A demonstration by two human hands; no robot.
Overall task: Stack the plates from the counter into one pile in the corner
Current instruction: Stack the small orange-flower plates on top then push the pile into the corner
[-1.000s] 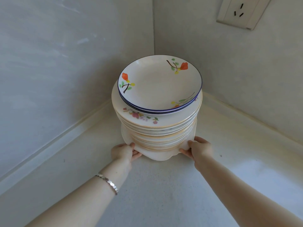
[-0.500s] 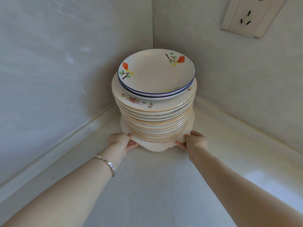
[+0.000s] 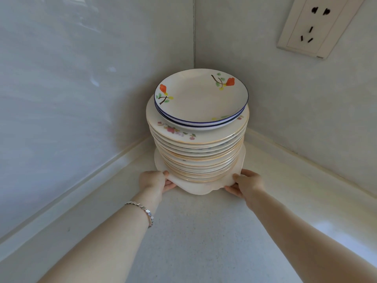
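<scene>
Grey-white wall panels fill the left and meet the far corner behind the pile. On the near left a bracelet (image 3: 142, 211) is worn at the wrist. The left hand (image 3: 152, 179) is closed on the wavy rim of the bottom plate (image 3: 195, 189), thumb on top and fingers tucked beneath.

Between the hands the pile of plates (image 3: 197, 152) is held over the counter (image 3: 193, 231). Wide gold-edged plates lie below, and two smaller blue-rimmed plates (image 3: 201, 99) are set on top. Whether the base rests fully on the counter cannot be told.

Compared with a second ago, the pile is found deeper in the corner and nearer both walls, with both arms stretched farther out. Whether it was slid or carried cannot be told.

The right hand (image 3: 247, 181) is clasped on the same rim at its right side, in the same manner. On the far right a wall socket (image 3: 318, 27) is mounted above.

All plates in view are gathered in the one pile, so the task is judged nearly finished. Only the letting go remains, and it should be done gently, since so tall a pile could be rocked.
</scene>
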